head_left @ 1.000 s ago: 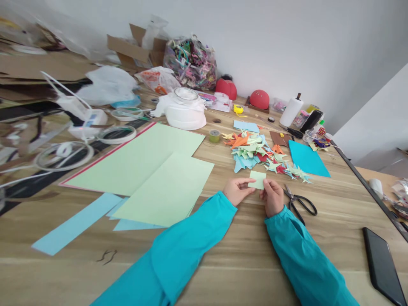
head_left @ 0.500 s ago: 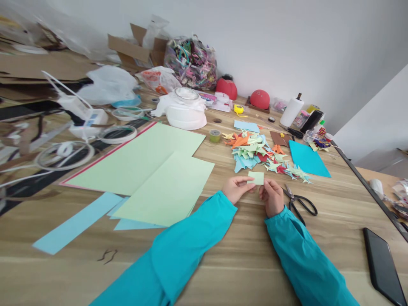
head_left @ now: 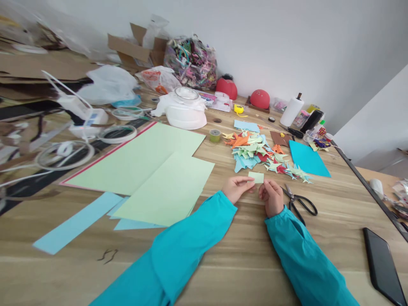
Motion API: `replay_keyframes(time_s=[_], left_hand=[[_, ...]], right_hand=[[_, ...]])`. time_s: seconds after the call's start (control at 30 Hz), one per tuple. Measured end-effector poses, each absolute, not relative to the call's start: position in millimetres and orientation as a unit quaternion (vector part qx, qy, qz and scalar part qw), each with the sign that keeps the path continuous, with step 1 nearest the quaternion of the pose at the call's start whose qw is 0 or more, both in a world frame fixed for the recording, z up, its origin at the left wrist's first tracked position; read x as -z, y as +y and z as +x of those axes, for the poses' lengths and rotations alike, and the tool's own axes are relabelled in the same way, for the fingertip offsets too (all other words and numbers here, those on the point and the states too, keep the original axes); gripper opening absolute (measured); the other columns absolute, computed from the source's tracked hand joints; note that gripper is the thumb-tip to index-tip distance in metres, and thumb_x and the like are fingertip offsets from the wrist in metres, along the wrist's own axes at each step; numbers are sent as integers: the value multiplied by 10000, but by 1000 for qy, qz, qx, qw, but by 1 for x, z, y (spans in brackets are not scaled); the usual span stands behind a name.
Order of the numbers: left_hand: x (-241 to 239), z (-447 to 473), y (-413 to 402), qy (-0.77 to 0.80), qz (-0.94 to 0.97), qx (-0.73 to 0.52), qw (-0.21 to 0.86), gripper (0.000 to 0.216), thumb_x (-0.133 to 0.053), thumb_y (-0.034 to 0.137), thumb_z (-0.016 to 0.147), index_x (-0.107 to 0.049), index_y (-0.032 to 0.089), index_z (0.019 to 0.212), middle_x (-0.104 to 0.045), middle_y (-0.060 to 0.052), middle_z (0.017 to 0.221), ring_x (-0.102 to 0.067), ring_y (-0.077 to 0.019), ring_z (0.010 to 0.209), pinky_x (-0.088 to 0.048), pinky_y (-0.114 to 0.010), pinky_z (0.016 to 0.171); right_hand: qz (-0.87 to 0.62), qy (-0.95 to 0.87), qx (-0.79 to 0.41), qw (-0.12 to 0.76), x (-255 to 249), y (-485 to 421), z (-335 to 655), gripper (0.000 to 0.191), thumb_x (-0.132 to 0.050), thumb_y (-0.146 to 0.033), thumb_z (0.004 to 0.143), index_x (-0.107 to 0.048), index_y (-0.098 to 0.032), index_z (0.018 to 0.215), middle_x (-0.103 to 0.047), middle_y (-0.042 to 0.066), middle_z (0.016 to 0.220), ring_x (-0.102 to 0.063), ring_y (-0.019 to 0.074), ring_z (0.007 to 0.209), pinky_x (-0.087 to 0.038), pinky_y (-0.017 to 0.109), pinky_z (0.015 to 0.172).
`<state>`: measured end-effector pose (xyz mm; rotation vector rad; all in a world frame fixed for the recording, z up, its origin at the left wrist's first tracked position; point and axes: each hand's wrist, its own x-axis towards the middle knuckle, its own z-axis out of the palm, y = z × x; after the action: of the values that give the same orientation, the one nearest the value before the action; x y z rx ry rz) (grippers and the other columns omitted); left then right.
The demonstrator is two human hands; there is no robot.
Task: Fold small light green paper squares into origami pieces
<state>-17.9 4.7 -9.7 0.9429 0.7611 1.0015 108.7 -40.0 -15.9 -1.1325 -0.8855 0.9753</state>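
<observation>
A small pale green piece of paper (head_left: 256,177) is held between both hands, just above the wooden table. My left hand (head_left: 236,188) pinches its left end with thumb and fingers. At the right end, my right hand (head_left: 272,196) grips the edge, its fingers curled. Black-handled scissors (head_left: 302,204) lie right beside the right hand, blades pointing away. Just beyond the hands is a heap of folded paper shapes (head_left: 251,151) in green, blue, orange and red. Large pale green sheets (head_left: 168,191) lie to the left, over some blue paper.
A blue paper strip (head_left: 76,223) rests at front left, a black phone (head_left: 384,259) at front right. Bright blue paper (head_left: 309,158) lies right of the heap. Behind stand a green spool (head_left: 215,136), a yellow tape measure (head_left: 238,109) and red pincushion-like domes (head_left: 259,98). Cables (head_left: 63,155) clutter the left.
</observation>
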Motion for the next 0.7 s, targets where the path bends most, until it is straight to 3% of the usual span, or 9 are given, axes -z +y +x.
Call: replay_keyframes(time_s=[0.7], left_hand=[[12,-17,6,336,421,-452,711,466,-810,364,416,-688,101,779,-691,-46,624,-660,-195,626,-551,-342,661]], right_hand=[[-477,-373,-457,652,21,-39,111,169,-596,-333,730,-606,-165,722,-517,-35,461,-434,93,407,-304,208,398]])
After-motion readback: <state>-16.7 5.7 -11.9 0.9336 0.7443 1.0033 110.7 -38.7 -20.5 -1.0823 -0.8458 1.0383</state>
